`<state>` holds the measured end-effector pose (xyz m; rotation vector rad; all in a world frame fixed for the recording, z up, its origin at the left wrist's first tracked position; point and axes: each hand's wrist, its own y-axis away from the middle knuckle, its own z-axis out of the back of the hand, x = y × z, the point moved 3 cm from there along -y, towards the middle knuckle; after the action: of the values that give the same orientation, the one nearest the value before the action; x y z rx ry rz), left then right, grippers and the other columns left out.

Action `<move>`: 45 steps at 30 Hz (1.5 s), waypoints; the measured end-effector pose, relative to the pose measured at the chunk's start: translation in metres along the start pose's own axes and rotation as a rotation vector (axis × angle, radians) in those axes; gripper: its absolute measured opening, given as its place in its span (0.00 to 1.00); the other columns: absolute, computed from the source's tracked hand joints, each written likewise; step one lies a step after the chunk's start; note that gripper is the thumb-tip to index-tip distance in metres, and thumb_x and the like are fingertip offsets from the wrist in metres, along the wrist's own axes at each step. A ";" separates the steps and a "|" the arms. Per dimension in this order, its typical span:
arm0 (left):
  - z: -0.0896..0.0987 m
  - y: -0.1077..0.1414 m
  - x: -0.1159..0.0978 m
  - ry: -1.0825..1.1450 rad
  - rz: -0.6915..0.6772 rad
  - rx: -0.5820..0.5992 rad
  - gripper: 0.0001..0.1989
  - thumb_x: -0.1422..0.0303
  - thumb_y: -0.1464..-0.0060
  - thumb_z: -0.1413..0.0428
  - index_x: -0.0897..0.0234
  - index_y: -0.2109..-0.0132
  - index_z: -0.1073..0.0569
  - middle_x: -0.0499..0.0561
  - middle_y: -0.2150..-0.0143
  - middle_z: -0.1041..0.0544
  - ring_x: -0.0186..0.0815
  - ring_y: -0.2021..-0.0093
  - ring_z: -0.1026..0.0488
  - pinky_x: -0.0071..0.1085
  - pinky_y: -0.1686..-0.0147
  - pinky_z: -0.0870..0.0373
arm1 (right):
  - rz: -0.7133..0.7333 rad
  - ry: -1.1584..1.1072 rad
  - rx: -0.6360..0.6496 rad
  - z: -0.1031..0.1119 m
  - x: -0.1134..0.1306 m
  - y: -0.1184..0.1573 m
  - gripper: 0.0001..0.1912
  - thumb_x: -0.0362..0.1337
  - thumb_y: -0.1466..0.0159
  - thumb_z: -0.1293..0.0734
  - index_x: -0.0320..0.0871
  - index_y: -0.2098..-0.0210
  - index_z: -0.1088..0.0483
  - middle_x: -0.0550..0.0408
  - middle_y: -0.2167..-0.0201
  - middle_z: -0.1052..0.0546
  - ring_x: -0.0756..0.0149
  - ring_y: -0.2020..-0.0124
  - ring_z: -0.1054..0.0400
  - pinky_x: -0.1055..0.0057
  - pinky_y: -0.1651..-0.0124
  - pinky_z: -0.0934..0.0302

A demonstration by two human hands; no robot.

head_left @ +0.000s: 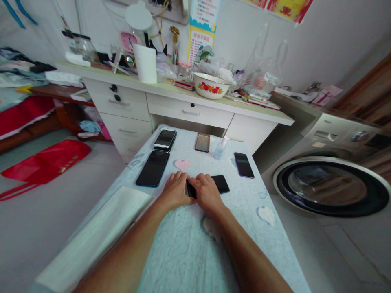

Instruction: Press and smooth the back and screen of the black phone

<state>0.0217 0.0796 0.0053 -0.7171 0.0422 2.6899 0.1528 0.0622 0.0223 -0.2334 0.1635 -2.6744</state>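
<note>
A black smartphone [222, 184] lies sideways on the cloth-covered table in front of me, its right end showing. My left hand [177, 190] is closed around its left end, thumb at the near edge. My right hand [205, 190] grips it just beside, fingers curled over the top, close to the left fingertips. What the fingertips do at the phone's left end is partly hidden. To the left lies a larger dark phone [153, 168], and behind it a small stack of phones [165, 139]. Another phone [244, 165] rests at the right.
A brownish phone or case [202, 143] and a clear spray bottle [220, 148] stand toward the table's far end. A long pale folded sheet [100, 232] lies along the left edge. Beyond are a cluttered drawer desk [171, 106] and, at right, a washing machine [330, 162].
</note>
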 end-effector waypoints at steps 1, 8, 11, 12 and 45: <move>0.000 0.000 -0.001 -0.001 0.003 0.001 0.30 0.60 0.67 0.35 0.62 0.56 0.35 0.53 0.54 0.33 0.46 0.52 0.36 0.37 0.53 0.38 | -0.002 -0.001 0.006 0.000 0.000 0.000 0.13 0.36 0.32 0.42 0.47 0.51 0.30 0.51 0.59 0.32 0.62 0.60 0.43 0.68 0.55 0.49; 0.000 0.001 0.000 0.018 0.021 -0.001 0.30 0.60 0.67 0.34 0.61 0.56 0.36 0.53 0.54 0.33 0.46 0.51 0.36 0.37 0.52 0.38 | 0.038 -0.046 0.021 0.002 -0.001 0.002 0.13 0.36 0.32 0.41 0.48 0.51 0.30 0.52 0.60 0.31 0.62 0.60 0.43 0.68 0.56 0.49; 0.000 0.001 0.001 0.024 0.019 -0.005 0.31 0.60 0.68 0.34 0.62 0.55 0.35 0.54 0.53 0.33 0.47 0.51 0.36 0.38 0.52 0.38 | 0.062 -0.071 0.026 0.001 -0.002 0.005 0.12 0.34 0.33 0.40 0.48 0.54 0.28 0.53 0.60 0.31 0.64 0.61 0.43 0.69 0.56 0.50; 0.000 0.001 0.001 0.024 0.019 -0.005 0.31 0.60 0.68 0.34 0.63 0.55 0.35 0.54 0.53 0.33 0.47 0.51 0.36 0.38 0.52 0.38 | 0.065 -0.074 0.026 0.001 -0.002 0.006 0.12 0.34 0.33 0.40 0.48 0.54 0.28 0.53 0.60 0.31 0.64 0.61 0.43 0.69 0.56 0.50; 0.001 0.000 -0.002 0.056 0.045 0.006 0.36 0.62 0.68 0.35 0.62 0.50 0.38 0.56 0.49 0.34 0.49 0.47 0.37 0.40 0.47 0.40 | -0.003 0.033 0.052 0.000 0.001 -0.001 0.15 0.37 0.32 0.42 0.50 0.47 0.32 0.50 0.56 0.32 0.59 0.58 0.44 0.65 0.55 0.50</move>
<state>0.0231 0.0791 0.0070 -0.7985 0.0815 2.7103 0.1515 0.0623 0.0229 -0.1730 0.1044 -2.6827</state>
